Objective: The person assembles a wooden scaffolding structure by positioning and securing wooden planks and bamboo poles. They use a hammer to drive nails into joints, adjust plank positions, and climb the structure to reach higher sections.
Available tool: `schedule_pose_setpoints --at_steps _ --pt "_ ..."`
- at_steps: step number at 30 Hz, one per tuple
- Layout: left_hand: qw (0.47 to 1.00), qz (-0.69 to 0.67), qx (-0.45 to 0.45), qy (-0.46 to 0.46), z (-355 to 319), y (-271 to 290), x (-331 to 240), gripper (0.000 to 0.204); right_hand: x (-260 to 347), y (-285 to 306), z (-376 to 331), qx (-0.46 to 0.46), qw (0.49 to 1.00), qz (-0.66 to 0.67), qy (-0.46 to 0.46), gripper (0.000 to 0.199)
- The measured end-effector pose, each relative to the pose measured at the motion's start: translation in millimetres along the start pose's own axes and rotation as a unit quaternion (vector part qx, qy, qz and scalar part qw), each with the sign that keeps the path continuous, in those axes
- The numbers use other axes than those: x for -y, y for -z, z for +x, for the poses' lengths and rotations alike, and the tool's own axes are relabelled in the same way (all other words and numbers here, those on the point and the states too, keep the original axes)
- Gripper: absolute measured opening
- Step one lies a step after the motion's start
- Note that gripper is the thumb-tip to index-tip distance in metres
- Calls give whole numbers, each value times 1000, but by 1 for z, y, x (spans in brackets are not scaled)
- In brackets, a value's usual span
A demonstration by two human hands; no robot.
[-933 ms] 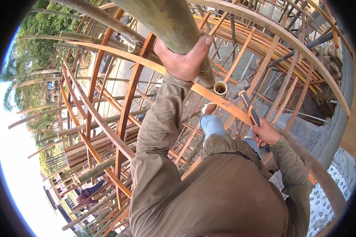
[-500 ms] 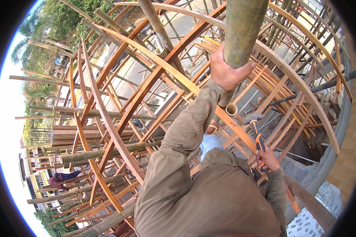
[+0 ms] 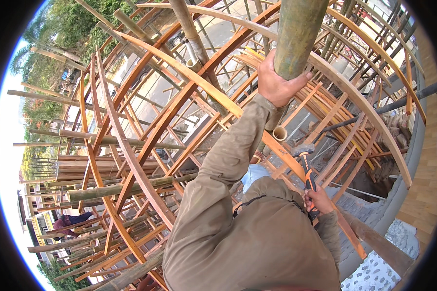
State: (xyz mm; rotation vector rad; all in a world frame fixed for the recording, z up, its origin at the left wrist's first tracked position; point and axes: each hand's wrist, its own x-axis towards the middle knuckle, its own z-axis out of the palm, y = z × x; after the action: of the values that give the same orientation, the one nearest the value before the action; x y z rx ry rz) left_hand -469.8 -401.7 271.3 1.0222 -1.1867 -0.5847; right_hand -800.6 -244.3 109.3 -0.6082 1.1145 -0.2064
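My left hand [image 3: 277, 83] reaches up and grips a thick green bamboo pole [image 3: 300, 34] that rises out of the top of the view. My right hand [image 3: 318, 200] is low at the right, closed around the orange and black handle of a hammer [image 3: 308, 175]. Its steel head [image 3: 302, 149] points up. The head sits just below the open cut end of a bamboo tube [image 3: 279, 133]. My olive sleeves and jacket fill the lower middle.
A lattice of curved orange-brown bamboo strips [image 3: 179, 72] and round poles [image 3: 116, 189] spreads below and around me. Another person [image 3: 69, 222] stands far down at the lower left. A curved stone wall [image 3: 374, 271] and wooden decking [image 3: 429, 160] lie at the right.
The view has swung, so the green pole now stands further right and more upright. My left hand keeps its grip on it. My right hand still holds the hammer.
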Motion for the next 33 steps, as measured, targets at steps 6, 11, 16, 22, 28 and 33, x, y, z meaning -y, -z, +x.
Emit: schedule_pose_setpoints --at_steps 6,11,16,22,28,33 --pt "1000 -25 1 -6 -1 0 6 53 -6 1 0 6 999 52 -5 25" --pt "998 -48 -4 -26 1 0 13 48 -5 7 1 20 997 70 -9 24" --pt "996 56 -20 -72 0 5 14 55 2 20 5 10 997 48 -62 24" --pt "997 59 -39 -37 -6 6 6 63 17 38 11 30 994 32 -97 22" --pt "997 56 -43 8 -7 5 7 63 25 48 20 41 994 -33 -95 23" --pt "995 83 -41 24 -7 5 7 65 23 50 21 50 994 -17 -95 24"
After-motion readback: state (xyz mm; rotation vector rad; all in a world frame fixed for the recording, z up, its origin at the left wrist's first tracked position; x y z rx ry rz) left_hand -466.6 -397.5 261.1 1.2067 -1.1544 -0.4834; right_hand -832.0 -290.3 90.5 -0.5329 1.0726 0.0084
